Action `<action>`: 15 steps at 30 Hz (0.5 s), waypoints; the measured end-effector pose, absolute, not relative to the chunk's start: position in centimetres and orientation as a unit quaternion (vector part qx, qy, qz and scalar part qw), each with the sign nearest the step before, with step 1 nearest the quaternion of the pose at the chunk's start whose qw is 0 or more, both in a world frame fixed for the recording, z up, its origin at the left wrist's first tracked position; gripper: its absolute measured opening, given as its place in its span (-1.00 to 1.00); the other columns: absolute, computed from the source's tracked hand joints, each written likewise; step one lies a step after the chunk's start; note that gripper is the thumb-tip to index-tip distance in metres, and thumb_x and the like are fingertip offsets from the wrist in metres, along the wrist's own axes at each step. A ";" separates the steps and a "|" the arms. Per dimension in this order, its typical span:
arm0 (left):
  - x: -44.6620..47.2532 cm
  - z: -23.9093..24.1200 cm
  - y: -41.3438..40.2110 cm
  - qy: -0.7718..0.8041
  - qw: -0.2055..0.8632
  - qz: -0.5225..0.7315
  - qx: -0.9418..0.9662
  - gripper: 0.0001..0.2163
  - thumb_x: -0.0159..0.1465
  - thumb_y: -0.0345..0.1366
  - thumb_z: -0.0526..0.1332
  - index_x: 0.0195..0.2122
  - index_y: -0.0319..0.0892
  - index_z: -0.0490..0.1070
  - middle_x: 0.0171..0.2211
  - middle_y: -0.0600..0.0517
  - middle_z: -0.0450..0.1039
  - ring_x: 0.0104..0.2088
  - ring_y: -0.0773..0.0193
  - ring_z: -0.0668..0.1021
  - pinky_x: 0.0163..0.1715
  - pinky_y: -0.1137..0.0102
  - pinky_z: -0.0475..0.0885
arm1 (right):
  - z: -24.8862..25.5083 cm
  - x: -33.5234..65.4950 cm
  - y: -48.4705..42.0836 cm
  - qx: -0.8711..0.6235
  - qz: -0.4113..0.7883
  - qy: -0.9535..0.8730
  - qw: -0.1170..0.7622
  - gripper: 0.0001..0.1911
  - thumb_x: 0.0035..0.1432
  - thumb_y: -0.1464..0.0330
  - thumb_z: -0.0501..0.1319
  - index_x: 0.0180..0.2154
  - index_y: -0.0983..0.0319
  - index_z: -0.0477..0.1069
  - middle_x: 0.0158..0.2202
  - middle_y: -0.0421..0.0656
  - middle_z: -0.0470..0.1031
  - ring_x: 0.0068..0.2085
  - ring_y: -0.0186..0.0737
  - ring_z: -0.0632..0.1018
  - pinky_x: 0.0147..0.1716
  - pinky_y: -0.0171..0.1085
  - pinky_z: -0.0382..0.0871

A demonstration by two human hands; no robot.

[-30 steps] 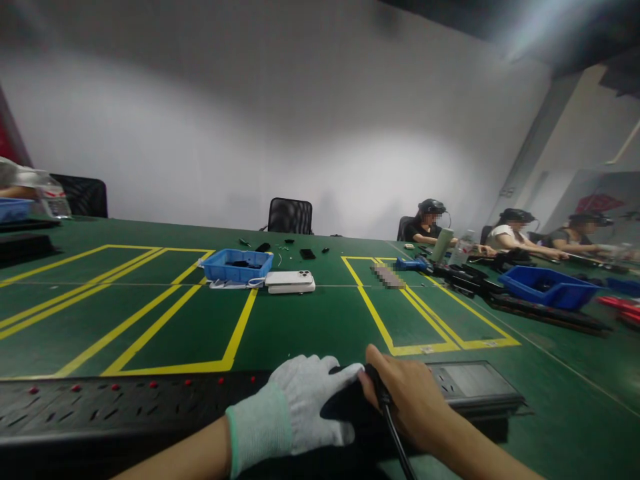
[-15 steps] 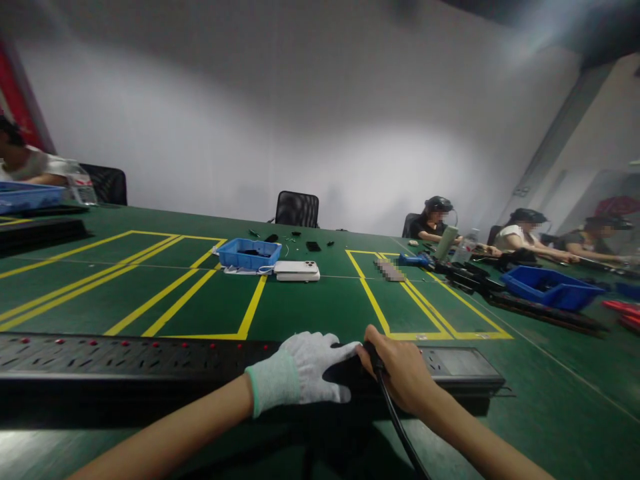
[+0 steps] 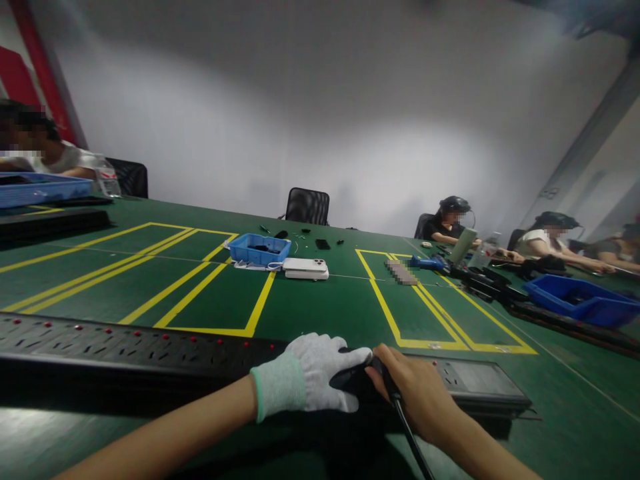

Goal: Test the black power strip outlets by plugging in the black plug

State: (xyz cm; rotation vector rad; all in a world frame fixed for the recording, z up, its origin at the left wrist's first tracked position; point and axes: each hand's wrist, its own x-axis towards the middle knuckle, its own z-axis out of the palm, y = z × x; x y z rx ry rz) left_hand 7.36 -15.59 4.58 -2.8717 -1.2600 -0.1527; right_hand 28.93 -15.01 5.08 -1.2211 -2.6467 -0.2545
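A long black power strip [image 3: 165, 353] with rows of sockets and small red parts lies across the table in front of me. My left hand [image 3: 320, 373], in a white glove with a mint cuff, grips the strip right of its middle, thumb on the near side and forefinger stretched rightward over the top. A dark piece [image 3: 350, 378] shows between thumb and forefinger; its kind is unclear. Bare and closed, my right hand [image 3: 417, 387] holds the thick end of a black cable [image 3: 411, 430] against the strip, touching the left fingertip. What that end meets is hidden.
Beyond the strip, yellow tape marks the green table [image 3: 320, 307]. A light-blue bin [image 3: 260, 249] stands beside a white phone [image 3: 305, 269]. To the right are a blue tool [image 3: 425, 263] and a dark-blue bin [image 3: 583, 300]. Other people [image 3: 450, 220] sit around the table.
The view has turned slightly, so the surroundings shift rightward. Both hands keep their hold on the strip and the cable end.
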 end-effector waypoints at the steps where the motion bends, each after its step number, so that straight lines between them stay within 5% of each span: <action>1: 7.4 4.6 -15.6 -0.402 0.003 -0.048 -0.915 -0.30 0.14 0.28 -0.11 0.24 0.08 -0.04 -0.05 -0.07 0.34 -0.25 0.05 0.48 -0.34 0.25 0.34 | 4.6 28.9 -15.2 -0.424 -0.090 -0.894 0.116 -0.86 0.27 0.29 -0.03 -0.27 0.18 0.23 -0.43 -0.18 0.48 -0.48 -0.24 0.52 -0.54 -0.36 0.14; 15: 7.5 4.8 -15.8 -0.400 0.009 -0.049 -0.915 -0.31 0.16 0.27 -0.15 0.25 0.07 -0.07 -0.05 -0.05 0.34 -0.26 0.09 0.48 -0.33 0.27 0.33 | 1.3 29.8 -14.2 -0.357 -0.153 -0.875 0.290 -0.83 0.23 0.29 0.04 -0.21 0.22 0.31 -0.42 -0.18 0.49 -0.45 -0.25 0.52 -0.44 -0.34 0.26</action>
